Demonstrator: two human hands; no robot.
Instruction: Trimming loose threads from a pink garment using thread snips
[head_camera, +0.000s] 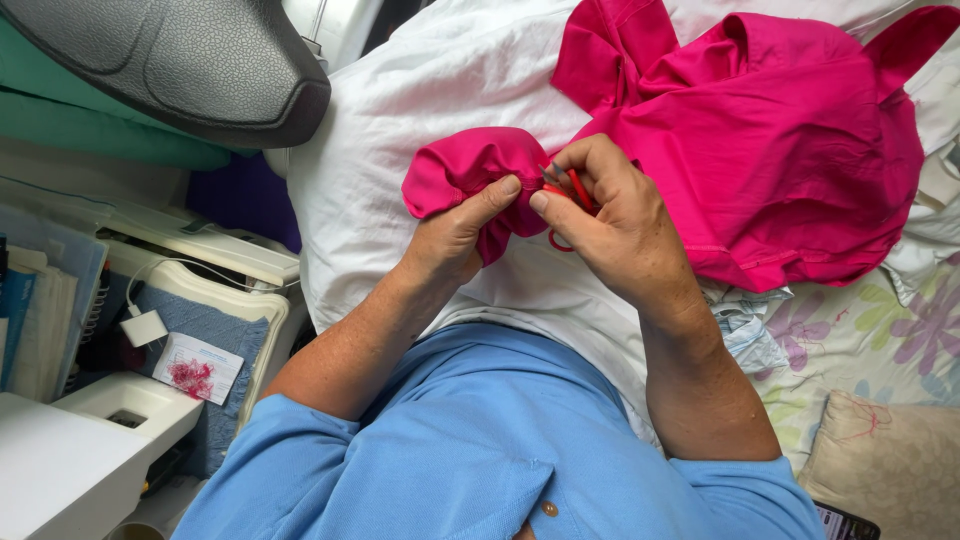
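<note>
- head view looks down at two hands working in the middle of the frame, above a blue shirt.
- left hand is closed on a bunched part of the pink cloth, with the thumb pressed on top.
- right hand pinches small red scissors right against that bunched part. one red loop of the handle hangs below the fingers.
- most of the pink cloth lies spread out at the upper right, on a white sheet.
- it looks like the snipping is going on right now at one small spot. how much is already done and how much is left, i cannot tell, because the fingers hide the spot.
- count: one pink cloth, one pair of scissors, two hands.
- around them: one dark seat at the upper left, one flowery cloth at the lower right, and one white charger with a small card at the lower left.
</note>
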